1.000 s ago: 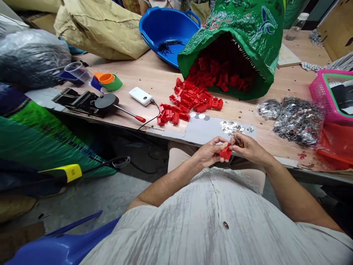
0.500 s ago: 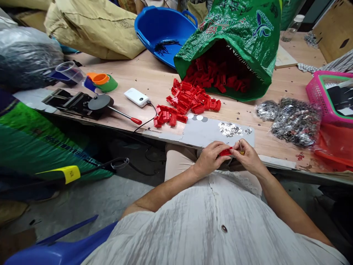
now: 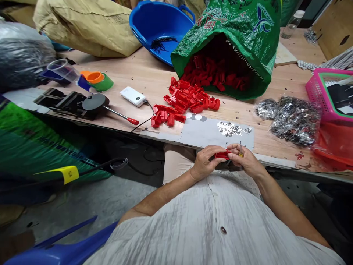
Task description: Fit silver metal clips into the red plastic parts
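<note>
My left hand [image 3: 205, 162] is closed around a small red plastic part [image 3: 222, 155], thumb and fingers along its two long sides. At the part's right end are the fingertips of my right hand [image 3: 248, 163]. That hand also grips a small screwdriver [image 3: 241, 151] with a yellow handle, its thin metal shaft pointing up. Both hands are over my lap at the table edge. Just beyond them lies a grey sheet [image 3: 198, 135] with a scatter of small shiny metal pieces [image 3: 229, 129]. Past its left corner is a pile of similar red parts [image 3: 190, 96].
A green sack [image 3: 242, 44] spills red parts. Behind it stands a blue basin [image 3: 138, 25]. Bagged metal pieces [image 3: 296, 119] and a pink basket [image 3: 314, 92] are at right. To the left are a white power bank [image 3: 132, 96] and a lever tool [image 3: 95, 102].
My right fingers have shifted on the red part, and the screwdriver now stands more upright with its shaft showing. My left hand has moved slightly left. The view has shifted a little.
</note>
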{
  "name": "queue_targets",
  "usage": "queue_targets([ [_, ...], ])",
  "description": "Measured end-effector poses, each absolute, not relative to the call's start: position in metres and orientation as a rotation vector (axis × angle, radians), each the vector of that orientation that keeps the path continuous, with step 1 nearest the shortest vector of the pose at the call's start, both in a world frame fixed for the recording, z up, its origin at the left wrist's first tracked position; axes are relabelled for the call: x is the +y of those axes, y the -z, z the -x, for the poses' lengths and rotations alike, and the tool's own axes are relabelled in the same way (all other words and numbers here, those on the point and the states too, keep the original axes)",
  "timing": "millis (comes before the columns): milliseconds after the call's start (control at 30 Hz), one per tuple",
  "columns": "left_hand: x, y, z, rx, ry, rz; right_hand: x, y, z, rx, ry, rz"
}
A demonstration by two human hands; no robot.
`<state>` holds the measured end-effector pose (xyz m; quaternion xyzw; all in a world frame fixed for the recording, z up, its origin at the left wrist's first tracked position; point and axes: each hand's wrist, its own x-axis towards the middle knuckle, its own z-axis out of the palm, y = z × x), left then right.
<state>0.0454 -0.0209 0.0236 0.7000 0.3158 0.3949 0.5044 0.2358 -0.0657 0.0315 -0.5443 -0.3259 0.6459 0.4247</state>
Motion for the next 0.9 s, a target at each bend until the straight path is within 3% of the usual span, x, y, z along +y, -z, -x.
queue_targets([
  [167,-0.022,-0.015,-0.041,0.731,-0.968,-1.639,-0.07,-0.025,-0.233,-0.696,-1.787,1.206],
  [333,-0.02,-0.01,-0.041,0.751,-0.982,-1.438,-0.067,-0.024,-0.235,-0.759,-1.746,1.246],
  [433,-0.017,-0.009,-0.044,0.78,-0.962,-1.099,-0.055,-0.025,-0.249,-1.006,-1.47,1.467],
  [567,-0.014,-0.008,-0.047,0.689,-0.861,-0.824,-0.032,-0.025,-0.265,-1.48,-0.693,1.8],
  [633,-0.014,-0.009,-0.048,0.668,-0.821,-0.77,-0.02,-0.023,-0.266,-1.68,-0.482,1.859],
  [900,-0.01,-0.01,-0.044,0.68,-0.856,-0.736,0.009,-0.014,-0.25,-1.929,-0.332,1.984],
])
